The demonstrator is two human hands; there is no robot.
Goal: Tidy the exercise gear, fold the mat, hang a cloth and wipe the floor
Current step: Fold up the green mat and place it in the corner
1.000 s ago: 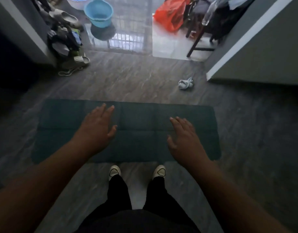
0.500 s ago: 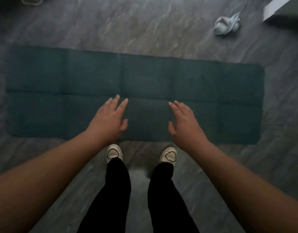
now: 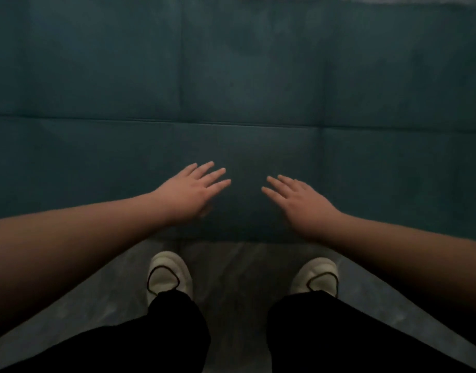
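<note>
A dark green exercise mat (image 3: 236, 76) lies flat on the floor and fills the upper two thirds of the head view, with fold creases across it. My left hand (image 3: 189, 191) reaches over the mat's near edge, fingers straight and spread, holding nothing. My right hand (image 3: 298, 201) is beside it over the same edge, fingers also straight, empty. Whether either palm touches the mat I cannot tell.
My two white shoes (image 3: 169, 275) (image 3: 317, 277) stand on the grey marbled floor (image 3: 231, 265) just short of the mat's near edge. Black trouser legs (image 3: 177, 332) fill the bottom of the view. A thin strip of floor shows beyond the mat's far edge.
My head has dropped much closer to the mat, which now fills the view. Both hands have lowered towards its near edge. The white cloth and wall corner have left the view.
</note>
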